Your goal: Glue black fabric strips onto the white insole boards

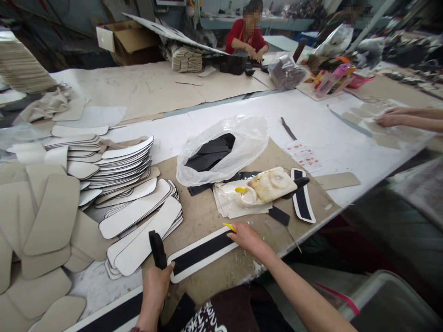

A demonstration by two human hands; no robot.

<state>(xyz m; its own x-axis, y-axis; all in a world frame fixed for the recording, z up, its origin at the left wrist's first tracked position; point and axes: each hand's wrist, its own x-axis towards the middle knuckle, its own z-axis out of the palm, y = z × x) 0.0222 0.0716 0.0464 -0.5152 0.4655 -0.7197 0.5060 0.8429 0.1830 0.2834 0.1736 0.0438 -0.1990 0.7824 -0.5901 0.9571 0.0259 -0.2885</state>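
Observation:
A white-bordered piece with a black strip (204,251) lies on the brown board in front of me. My left hand (155,283) is closed round a bundle of black strips (157,249), its thumb at the left end of the piece. At the right end, my right hand (247,237) is closed on a yellow tool (229,227), fingers touching the black strip. Beyond it sits a stained white glue container (273,184) on pale sheets. Another bordered piece (302,196) lies to its right, and one more (114,313) at the lower left.
Stacks of white pieces (128,166) and beige pieces (51,216) cover the left side. A plastic bag (242,147) with black pieces lies behind the container. A person in red (244,37) works across the table; another person's hands (392,117) are at the right.

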